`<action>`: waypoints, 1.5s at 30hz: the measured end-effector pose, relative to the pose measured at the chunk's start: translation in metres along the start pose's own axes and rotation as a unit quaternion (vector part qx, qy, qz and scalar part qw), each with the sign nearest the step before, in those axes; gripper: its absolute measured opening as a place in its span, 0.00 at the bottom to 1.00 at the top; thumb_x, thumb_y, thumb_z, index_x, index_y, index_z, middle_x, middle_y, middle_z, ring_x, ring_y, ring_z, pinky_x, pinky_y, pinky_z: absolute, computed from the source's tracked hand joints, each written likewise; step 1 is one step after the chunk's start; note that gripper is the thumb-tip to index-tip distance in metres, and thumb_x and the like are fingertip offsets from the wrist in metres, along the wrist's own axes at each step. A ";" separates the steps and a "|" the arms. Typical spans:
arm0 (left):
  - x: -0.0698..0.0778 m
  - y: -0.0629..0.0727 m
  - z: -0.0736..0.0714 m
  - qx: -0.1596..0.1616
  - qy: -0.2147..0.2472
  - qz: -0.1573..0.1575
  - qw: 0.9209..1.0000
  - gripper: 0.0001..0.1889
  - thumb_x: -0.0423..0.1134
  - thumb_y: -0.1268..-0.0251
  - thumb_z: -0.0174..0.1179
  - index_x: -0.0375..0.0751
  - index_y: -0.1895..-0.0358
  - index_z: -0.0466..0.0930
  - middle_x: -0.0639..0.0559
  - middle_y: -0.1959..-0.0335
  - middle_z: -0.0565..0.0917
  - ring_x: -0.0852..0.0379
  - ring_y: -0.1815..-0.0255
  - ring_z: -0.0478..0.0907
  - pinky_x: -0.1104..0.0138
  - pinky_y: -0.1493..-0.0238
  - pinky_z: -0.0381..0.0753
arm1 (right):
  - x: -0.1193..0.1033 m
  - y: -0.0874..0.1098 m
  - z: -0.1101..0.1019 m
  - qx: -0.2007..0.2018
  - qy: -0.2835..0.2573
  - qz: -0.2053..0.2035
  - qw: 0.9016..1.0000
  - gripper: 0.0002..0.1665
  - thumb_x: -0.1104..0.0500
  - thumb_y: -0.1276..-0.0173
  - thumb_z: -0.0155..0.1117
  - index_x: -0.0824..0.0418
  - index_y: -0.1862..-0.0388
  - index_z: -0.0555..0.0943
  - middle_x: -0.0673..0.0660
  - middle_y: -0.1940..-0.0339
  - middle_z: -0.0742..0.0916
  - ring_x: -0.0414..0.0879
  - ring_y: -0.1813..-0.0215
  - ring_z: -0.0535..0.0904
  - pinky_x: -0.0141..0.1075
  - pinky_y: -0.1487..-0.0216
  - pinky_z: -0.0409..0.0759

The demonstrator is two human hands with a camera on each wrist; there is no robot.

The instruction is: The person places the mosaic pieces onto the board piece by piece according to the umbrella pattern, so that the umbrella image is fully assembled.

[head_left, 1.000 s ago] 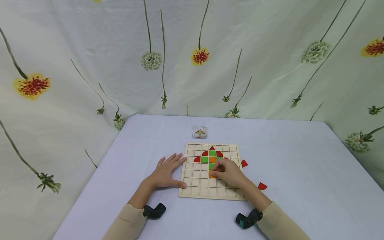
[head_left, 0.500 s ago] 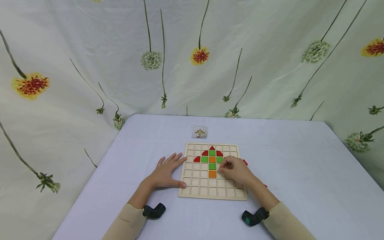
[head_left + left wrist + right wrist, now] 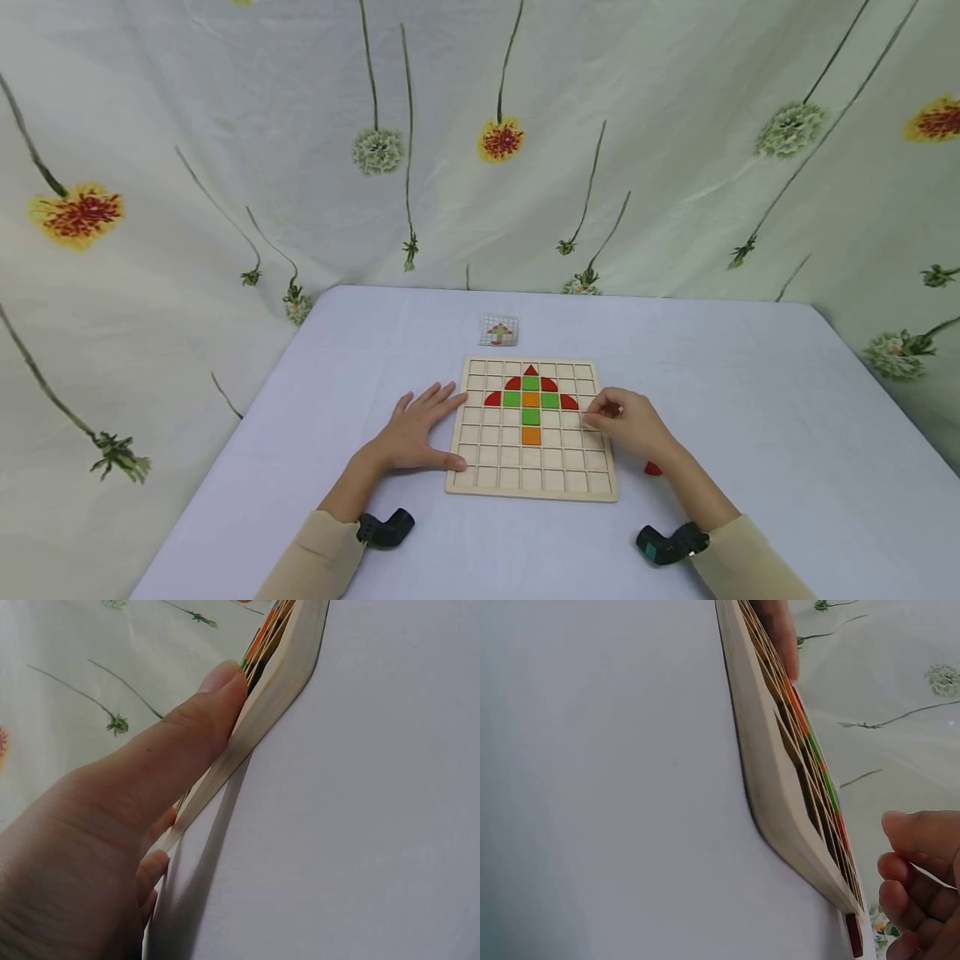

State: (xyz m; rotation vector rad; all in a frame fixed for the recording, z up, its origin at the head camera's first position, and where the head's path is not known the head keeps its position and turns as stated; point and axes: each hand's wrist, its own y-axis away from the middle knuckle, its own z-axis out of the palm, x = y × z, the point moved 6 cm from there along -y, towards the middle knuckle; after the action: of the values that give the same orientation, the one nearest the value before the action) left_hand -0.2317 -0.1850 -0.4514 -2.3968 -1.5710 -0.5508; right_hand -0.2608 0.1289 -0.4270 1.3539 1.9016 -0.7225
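Observation:
A wooden grid board [image 3: 487, 477] lies on the table with green, orange and red pieces set in its cells. My left hand [image 3: 422, 431] rests on the board's left edge with spread fingers; in the left wrist view its thumb [image 3: 191, 712] lies over the rim. Over the board's right edge hovers my right hand [image 3: 626, 421], fingers loosely bent. Nothing shows between its thumb and fingers in the right wrist view. Beside the board there lies a red piece [image 3: 854, 935], covered by the right hand in the head view. Another red piece [image 3: 653, 469] is partly hidden by the right forearm.
Behind the board lies a small pattern card [image 3: 498, 330] with a coloured grid picture. The table has a white cloth [image 3: 360, 333]. A flower-print curtain [image 3: 450, 208] hangs behind it.
My right hand has moved right, from the orange square near the board's middle to the board's right edge. More pieces are uncovered on the right. The left hand has stayed put.

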 end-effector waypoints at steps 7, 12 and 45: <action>0.002 0.000 -0.001 0.002 0.001 0.001 1.000 0.55 0.72 0.58 0.66 0.50 0.24 0.60 0.47 0.22 0.54 0.44 0.21 0.42 0.39 0.30 0.35 | 0.011 0.013 -0.020 0.022 0.021 -0.006 1.000 0.07 0.60 0.37 0.70 0.60 0.69 0.80 0.50 0.74 0.79 0.46 0.66 0.73 0.35 0.67 0.71; 0.001 0.001 -0.001 0.000 -0.002 -0.001 1.000 0.55 0.72 0.58 0.66 0.49 0.24 0.60 0.47 0.22 0.54 0.44 0.21 0.42 0.39 0.30 0.35 | 0.020 0.021 -0.029 0.029 0.037 0.018 0.999 0.06 0.59 0.36 0.69 0.59 0.69 0.80 0.50 0.74 0.79 0.46 0.65 0.73 0.34 0.69 0.72; 0.000 -0.001 0.000 0.001 0.000 0.000 1.000 0.55 0.72 0.57 0.66 0.49 0.24 0.59 0.47 0.22 0.53 0.44 0.21 0.42 0.39 0.30 0.35 | 0.056 0.056 -0.050 -0.066 0.007 0.011 0.998 0.16 0.57 0.50 0.80 0.60 0.66 0.83 0.53 0.73 0.77 0.43 0.70 0.71 0.31 0.69 0.70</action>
State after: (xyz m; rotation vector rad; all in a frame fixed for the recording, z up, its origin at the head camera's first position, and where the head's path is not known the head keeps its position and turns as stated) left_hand -0.2322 -0.1846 -0.4514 -2.3959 -1.5696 -0.5484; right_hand -0.2304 0.2158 -0.4433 1.2985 1.9078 -0.5668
